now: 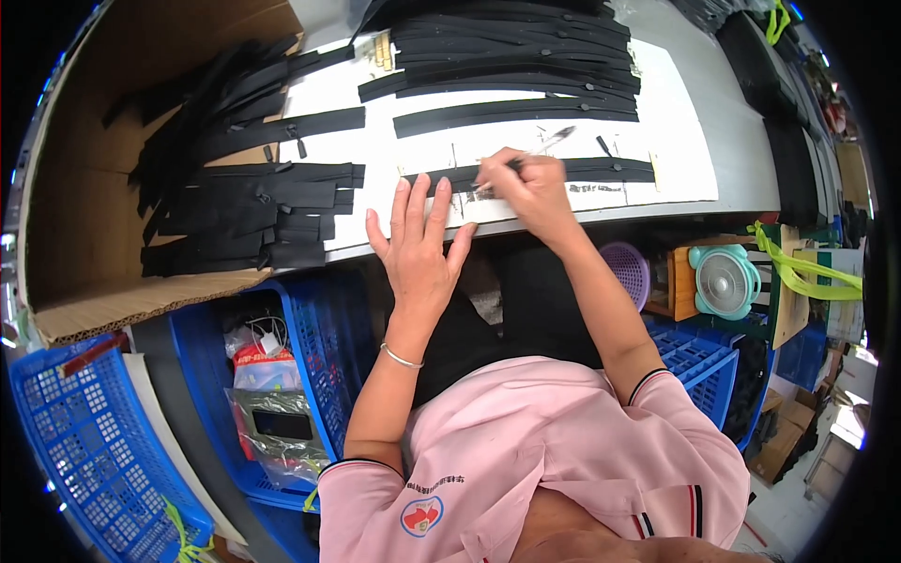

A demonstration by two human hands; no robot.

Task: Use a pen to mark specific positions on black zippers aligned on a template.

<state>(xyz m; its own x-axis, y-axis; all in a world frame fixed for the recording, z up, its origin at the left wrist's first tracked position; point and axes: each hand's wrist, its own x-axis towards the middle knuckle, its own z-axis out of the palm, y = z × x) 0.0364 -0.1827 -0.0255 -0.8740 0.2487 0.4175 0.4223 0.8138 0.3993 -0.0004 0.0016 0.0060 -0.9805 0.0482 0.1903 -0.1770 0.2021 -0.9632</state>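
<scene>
A black zipper (587,172) lies crosswise on a white board (690,150) close to the table's front edge. My left hand (418,239) has its fingers spread, with the fingertips resting at the zipper's left end. In my right hand (535,192) is a pen (554,141), gripped between thumb and fingers with its tip down by the zipper's lower edge. Dark marks and lines show on the board around the strip. Just beyond lies another black zipper (516,114), and past it a stack of several more (516,56).
At the left, a cardboard box (75,169) lies open on its side, with black zippers (244,206) spilling onto the board. Below the table stand blue crates (324,328), one holding plastic bags. To the right are a small teal fan (725,281) and a purple basket (627,267).
</scene>
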